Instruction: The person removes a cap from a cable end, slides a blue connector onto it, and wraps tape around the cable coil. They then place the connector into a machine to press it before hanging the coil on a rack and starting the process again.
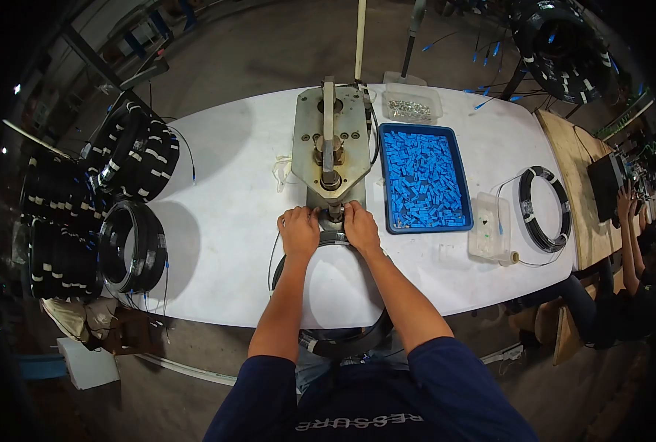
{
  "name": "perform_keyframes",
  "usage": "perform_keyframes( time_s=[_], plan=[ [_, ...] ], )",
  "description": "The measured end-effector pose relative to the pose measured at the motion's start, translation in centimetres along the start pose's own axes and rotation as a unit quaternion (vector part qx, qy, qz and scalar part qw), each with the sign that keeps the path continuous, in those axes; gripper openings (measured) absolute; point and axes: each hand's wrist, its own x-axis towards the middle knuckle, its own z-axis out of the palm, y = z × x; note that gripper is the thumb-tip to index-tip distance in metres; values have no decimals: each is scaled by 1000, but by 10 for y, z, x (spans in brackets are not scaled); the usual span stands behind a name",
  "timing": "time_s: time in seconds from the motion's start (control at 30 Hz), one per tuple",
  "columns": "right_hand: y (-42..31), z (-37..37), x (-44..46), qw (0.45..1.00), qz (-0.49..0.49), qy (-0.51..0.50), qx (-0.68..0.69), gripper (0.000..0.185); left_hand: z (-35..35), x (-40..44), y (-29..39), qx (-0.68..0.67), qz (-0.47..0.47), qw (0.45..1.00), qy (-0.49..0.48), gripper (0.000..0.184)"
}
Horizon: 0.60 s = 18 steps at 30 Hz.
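A metal press (331, 147) with a long lever stands in the middle of the white table. At its foot, my left hand (299, 230) is on the left of the ram, fingers curled together. On the right of the ram is my right hand (361, 228), its fingers also closed. Whatever small part they pinch is hidden by the fingers. A coil of black cable (346, 346) lies below my hands, partly under my forearms, and hangs over the table's near edge.
Right of the press sit a blue tray (425, 180) of blue connectors, clear boxes (412, 103) and a cable coil (545, 209). Stacked black coils (132, 247) stand at the left. A co-worker's hands (626, 202) are at a wooden table (589, 191) far right.
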Motion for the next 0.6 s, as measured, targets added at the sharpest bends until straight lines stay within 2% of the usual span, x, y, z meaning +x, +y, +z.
perform_keyframes(
  time_s=[0.5,0.6],
  plan=[
    [-6,-3,-2,1000,16,-8,-10,39,2,0,-1,21,0,1000,4,25],
    [-4,1,-2,1000,-11,16,-22,40,2,0,-2,22,5,1000,6,25]
  ],
)
